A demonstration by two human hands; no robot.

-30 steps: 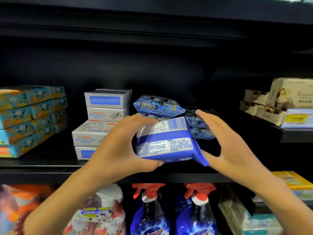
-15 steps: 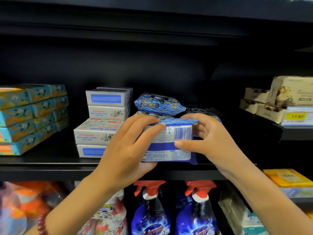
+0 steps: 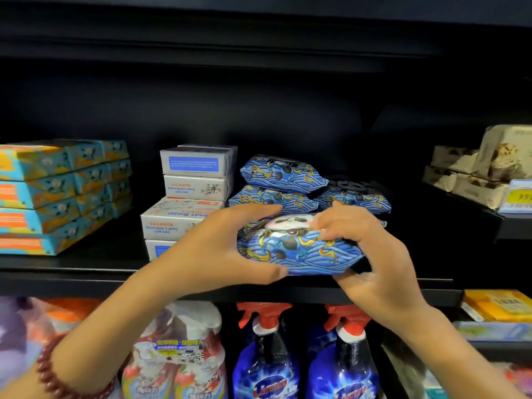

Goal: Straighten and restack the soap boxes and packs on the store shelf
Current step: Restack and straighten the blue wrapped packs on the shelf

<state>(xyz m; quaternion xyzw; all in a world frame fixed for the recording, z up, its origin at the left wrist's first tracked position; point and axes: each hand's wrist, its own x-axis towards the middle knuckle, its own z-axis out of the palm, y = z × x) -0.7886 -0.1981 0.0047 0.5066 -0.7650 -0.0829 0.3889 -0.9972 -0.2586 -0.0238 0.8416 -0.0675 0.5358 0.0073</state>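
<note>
Spanning the frame, black shelf carries teal-orange boxes at L, white soap boxes mid, blue packs just R of them. Panda pack is at shelf front, w/ left hand & right hand both gripping its ends, fingers curled round it.

The lowest white box is mostly lost behind the left hand. The blue pack has both ends covered, one by that hand and one by the right hand. The yellow price tag runs off the right edge (its digits are too smeared to read). The spray bottles are cut off below.
</note>
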